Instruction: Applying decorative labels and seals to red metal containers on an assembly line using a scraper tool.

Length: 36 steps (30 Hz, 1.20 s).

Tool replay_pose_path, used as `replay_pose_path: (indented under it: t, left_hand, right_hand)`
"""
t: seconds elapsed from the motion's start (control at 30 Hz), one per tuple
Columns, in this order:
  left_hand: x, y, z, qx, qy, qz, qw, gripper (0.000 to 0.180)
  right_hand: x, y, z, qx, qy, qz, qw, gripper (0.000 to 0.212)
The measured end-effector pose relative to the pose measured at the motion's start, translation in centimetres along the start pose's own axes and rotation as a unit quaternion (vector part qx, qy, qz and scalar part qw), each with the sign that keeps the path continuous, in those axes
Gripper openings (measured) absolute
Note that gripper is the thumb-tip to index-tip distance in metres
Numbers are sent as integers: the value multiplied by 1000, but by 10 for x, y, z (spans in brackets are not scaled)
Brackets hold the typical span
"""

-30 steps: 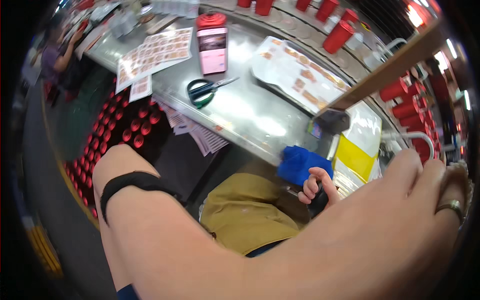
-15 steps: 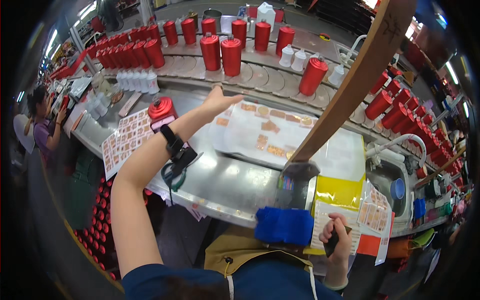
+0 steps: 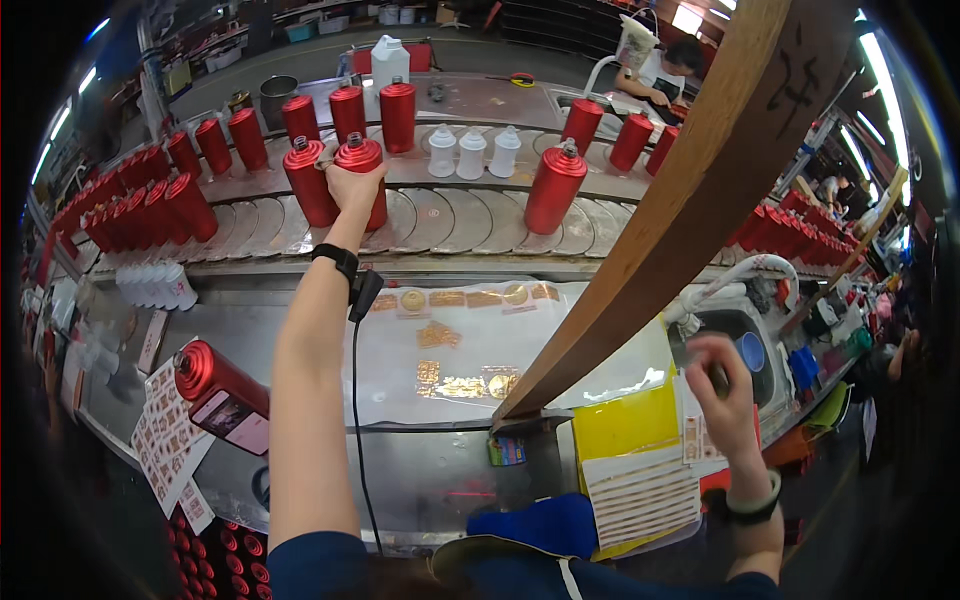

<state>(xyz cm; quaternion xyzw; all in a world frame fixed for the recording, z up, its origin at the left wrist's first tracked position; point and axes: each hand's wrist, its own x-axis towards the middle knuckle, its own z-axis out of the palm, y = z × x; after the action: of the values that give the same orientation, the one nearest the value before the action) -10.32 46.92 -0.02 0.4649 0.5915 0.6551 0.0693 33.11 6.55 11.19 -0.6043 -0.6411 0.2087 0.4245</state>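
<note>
My left hand (image 3: 352,187) reaches out to the conveyor, its fingers closed around a red metallic bottle (image 3: 366,156). Another red bottle (image 3: 308,190) stands just left of it. At the right, over the sink's near side, my right hand (image 3: 722,395) is raised with curled fingers around a small dark piece (image 3: 718,378), mostly hidden by the palm. Below my left arm's reach lies a clear sheet with gold stickers (image 3: 437,335) on the white-covered bench (image 3: 560,340). A red bottle (image 3: 212,375) at the left has a phone (image 3: 235,420) against it.
A wooden post (image 3: 640,230) slants across the right of the bench. White bottles (image 3: 472,155) and more red bottles (image 3: 556,190) stand on the conveyor. Nearer are a blue cloth (image 3: 535,525), a yellow sheet (image 3: 625,415) and a sink (image 3: 735,335) with a faucet. Another person (image 3: 665,80) sits beyond.
My left hand has moved forward from above the bench onto a red bottle on the conveyor. My right hand has risen from low over the striped sheet toward the sink. The view has shifted.
</note>
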Motion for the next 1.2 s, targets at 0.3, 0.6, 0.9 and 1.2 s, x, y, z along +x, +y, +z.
replay_pose_path:
  t: [0.3,0.6,0.9,1.2]
  left_hand:
    - [-118,126,-122,-248,-167,-30,954,93]
    - [-218,164,-297,-120,-234,-130,956,96]
    - [-255,135,-323,-101,-176,-148,968,94]
    - [-271,129,-318,-94,-141,-87,982,95]
  right_hand:
    - [267,104,71,-17,28,-123,992,38]
    - [315,133,80,-338,76,-131,929,72]
    - [253,105,18,-476,10,-31,879,57]
    - [53,-43,-49,-263,-41,-160,951,45]
